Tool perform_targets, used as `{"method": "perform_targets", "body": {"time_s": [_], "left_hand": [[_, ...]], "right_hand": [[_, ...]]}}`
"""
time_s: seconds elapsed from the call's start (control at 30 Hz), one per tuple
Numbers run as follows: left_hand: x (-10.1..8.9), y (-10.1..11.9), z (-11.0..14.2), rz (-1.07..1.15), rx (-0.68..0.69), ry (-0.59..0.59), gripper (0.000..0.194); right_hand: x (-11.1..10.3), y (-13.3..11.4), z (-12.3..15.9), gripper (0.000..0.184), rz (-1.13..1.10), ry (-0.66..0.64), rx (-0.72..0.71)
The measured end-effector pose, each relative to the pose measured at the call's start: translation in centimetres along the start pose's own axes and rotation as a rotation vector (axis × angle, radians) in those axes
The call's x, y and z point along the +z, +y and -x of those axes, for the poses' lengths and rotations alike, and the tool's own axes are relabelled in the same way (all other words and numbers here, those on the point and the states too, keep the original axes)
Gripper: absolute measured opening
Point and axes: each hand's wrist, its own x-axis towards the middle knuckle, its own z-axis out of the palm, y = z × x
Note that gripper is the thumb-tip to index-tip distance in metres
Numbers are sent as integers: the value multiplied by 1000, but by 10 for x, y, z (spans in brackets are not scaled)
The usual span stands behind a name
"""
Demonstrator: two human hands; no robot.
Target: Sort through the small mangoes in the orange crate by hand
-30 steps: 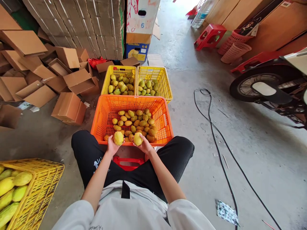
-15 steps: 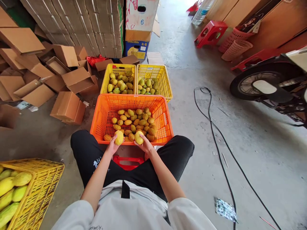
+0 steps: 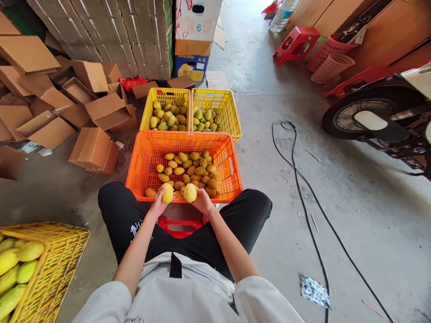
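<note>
My left hand (image 3: 158, 206) is closed around a small yellow oval melon (image 3: 167, 194), just over the near rim of the orange crate (image 3: 138, 157). Beside it, my right hand (image 3: 203, 201) grips a second yellow melon (image 3: 190, 193) from the right, its fingers partly hidden behind the fruit. The two melons are held side by side with a small gap between them. Inside the orange crate lie several oval yellow-brown melons (image 3: 200, 171), mostly toward the middle and right.
Two yellow crates (image 3: 235, 112) with greenish fruit stand behind the orange one. Another yellow crate (image 3: 63, 255) with larger yellow-green fruit is at lower left. Cardboard boxes (image 3: 89, 148) pile up on the left. A black cable (image 3: 303, 206) and a motorbike wheel (image 3: 360, 114) are at right.
My right hand has turned its melon and moved it slightly left, closer to the other melon. My left hand stays nearly still, holding its melon.
</note>
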Motion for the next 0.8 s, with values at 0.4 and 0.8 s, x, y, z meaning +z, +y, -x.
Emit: {"method": "perform_targets", "body": {"time_s": [0.4,0.8], "left_hand": [[-3,1,-4,163,-46,56,44],[-9,-4,-8,67,6,-5,33]], "right_hand": [[-5,4,3,43,88,63,-68],[-3,2,0,31,43,-12,38]]}}
